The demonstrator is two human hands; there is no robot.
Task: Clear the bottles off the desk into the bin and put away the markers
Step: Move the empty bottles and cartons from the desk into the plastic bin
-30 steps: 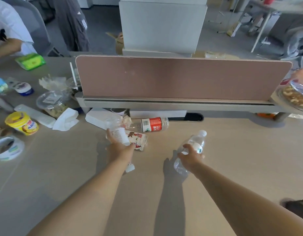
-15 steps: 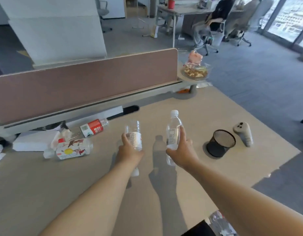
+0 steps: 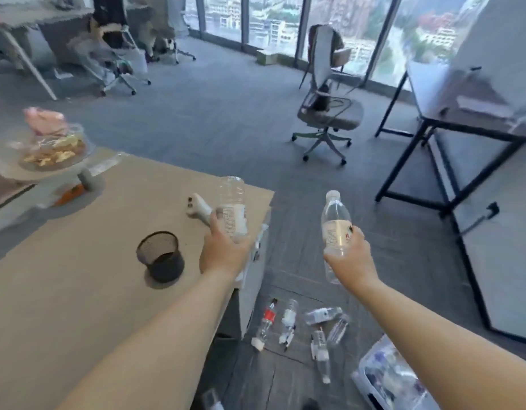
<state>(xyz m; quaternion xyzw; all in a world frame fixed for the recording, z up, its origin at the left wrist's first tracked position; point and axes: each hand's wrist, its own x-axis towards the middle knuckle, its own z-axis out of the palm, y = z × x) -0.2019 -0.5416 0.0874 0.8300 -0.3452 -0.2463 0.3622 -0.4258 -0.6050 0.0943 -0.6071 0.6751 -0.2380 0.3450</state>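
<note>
Gripping one bottle per hand: left hand wraps uncapped bottle over surface edge, right hand wraps capped bottle above floor. We should swing both low over bin, near right, before release. Since earlier frame, view turned right; floor bottles and bin now visible.

Open office, grey carpet floor. Tall windows along the far wall, daylight coming in, city buildings outside. Grey swivel chair on castors stands alone mid-floor, facing away. More chairs far left, blurred, beside a white table. Black-framed table on the right with a white panel below it. Light wood counter lower left
</note>
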